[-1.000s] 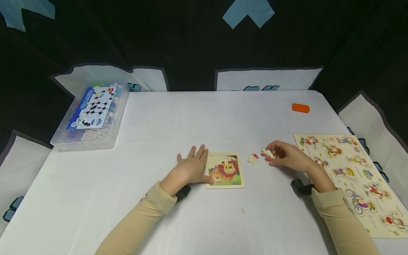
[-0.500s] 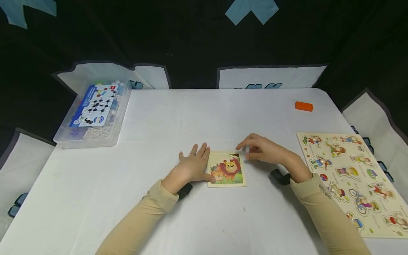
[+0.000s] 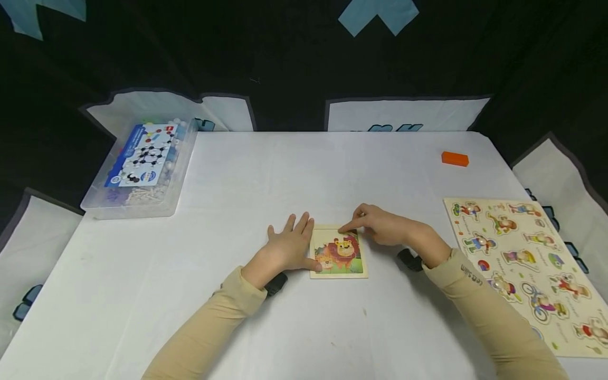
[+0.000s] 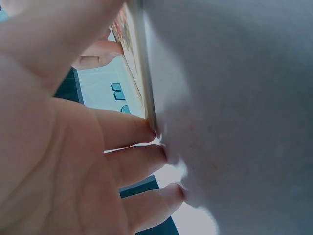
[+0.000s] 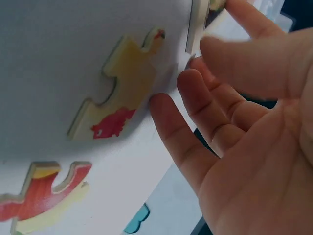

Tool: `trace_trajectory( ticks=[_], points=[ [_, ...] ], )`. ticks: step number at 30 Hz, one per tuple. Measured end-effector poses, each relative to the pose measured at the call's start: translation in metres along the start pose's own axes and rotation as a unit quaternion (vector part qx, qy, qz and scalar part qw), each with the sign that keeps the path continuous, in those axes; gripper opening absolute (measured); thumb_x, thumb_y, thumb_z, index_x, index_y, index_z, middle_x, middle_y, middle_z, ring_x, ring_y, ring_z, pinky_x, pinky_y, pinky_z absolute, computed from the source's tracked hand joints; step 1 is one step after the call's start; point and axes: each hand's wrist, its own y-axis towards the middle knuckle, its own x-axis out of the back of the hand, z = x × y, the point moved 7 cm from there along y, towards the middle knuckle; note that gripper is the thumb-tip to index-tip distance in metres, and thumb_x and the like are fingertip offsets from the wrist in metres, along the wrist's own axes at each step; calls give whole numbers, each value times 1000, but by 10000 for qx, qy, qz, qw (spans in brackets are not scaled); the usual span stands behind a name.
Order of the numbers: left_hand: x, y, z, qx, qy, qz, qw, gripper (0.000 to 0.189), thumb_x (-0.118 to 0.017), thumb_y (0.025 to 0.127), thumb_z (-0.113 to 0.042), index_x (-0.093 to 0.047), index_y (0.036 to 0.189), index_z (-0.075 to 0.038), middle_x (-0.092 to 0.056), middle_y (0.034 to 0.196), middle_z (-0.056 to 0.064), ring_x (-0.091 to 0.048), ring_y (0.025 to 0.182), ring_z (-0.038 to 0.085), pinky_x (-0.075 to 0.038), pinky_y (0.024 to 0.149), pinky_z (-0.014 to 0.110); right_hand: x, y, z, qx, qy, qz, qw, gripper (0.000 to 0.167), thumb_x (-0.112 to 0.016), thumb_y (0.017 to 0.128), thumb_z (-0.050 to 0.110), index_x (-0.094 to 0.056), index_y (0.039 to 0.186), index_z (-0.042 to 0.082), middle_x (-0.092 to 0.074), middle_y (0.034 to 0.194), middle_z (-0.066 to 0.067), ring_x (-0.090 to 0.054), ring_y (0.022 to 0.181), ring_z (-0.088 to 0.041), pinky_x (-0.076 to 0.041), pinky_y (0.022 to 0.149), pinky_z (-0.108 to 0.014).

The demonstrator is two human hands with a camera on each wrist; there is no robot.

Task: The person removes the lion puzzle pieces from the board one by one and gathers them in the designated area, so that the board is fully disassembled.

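A small framed lion jigsaw puzzle [image 3: 338,254] lies on the table. My left hand [image 3: 287,249] is spread at its left side, thumb resting on the lower left corner and fingertips down on the table beside the frame [image 4: 146,68]. The right hand [image 3: 382,224] is at the upper right corner, its extended index finger touching the puzzle's top part; the other fingers are loosely bent and hold nothing visible. Under the right hand lie two loose jigsaw pieces, a cream piece with a red patch [image 5: 117,88] and a red and yellow piece [image 5: 46,191]. The head view does not show them.
A clear plastic box [image 3: 166,203] with a blue-and-white molecule card [image 3: 147,155] stands at the back left. An orange block [image 3: 455,159] sits at the back right. A large picture puzzle board [image 3: 518,274] lies along the right edge. Dark curtains hang behind the table.
My right hand has moved left from the loose jigsaw pieces to the puzzle's upper right corner, and its index finger now touches there. The left hand has stayed beside the frame.
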Motion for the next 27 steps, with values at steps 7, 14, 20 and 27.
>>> trace_trajectory(
  ticks=[7,14,20,27],
  points=[
    [1,-1,-1,-13,-58,-20,10000,105,-62,71,-61,-12,146,-6,-4,150,9,-5,135,33,-18,93,67,0,-1,0,-178,17,10,9998,59,-46,78,-24,-63,116,18,-50,107,-11,-46,99,-26,-42,84,-39],
    [2,-1,0,11,-49,-6,10000,105,-63,72,-61,-12,146,-6,-3,151,9,-5,135,33,-18,93,67,1,4,5,-104,-361,24,9993,52,-49,79,-20,-61,111,19,-52,100,-7,-49,94,-24,-43,81,-37],
    [1,0,1,42,-60,4,10000,105,-63,71,-61,-12,146,-7,-3,151,9,-5,135,33,-18,93,66,2,10,11,77,-563,-115,9983,37,-49,84,-12,-60,102,18,-52,95,-4,-49,89,-20,-43,79,-34],
    [1,0,1,29,-75,-5,10000,105,-63,71,-61,-13,146,-7,-3,151,9,-4,135,33,-17,93,67,1,10,11,-76,40,-47,10000,34,-44,86,-11,-58,100,16,-53,93,0,-47,87,-20,-41,80,-35]
  ],
)
